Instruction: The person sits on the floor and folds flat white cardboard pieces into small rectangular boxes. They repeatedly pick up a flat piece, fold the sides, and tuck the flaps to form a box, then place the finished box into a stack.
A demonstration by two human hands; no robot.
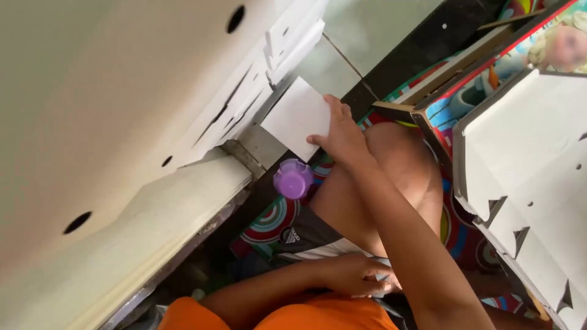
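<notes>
In the head view, the right hand (pixel 343 137) is stretched forward over a bent bare knee (pixel 400 162). Its grip is closed on the near edge of a flat white rectangular card sheet (pixel 298 116), with the thumb pressed on top and the fingers hidden underneath. The sheet is held tilted, just beside a stack of large white die-cut cardboard panels (pixel 238 104) with round holes and slits, which fills the left of the picture. Just below the sheet, a small purple plastic cap with a scalloped rim (pixel 293 178) is seen near a grey metal edge.

The left hand (pixel 354 275) is drawn back against the lap, above an orange shirt (pixel 318 315). Its fingers are curled loosely around something small and pale; what it is cannot be told.

More white die-cut panels (pixel 538 177) are stood at the right, on a colourful patterned mat (pixel 275 223).
</notes>
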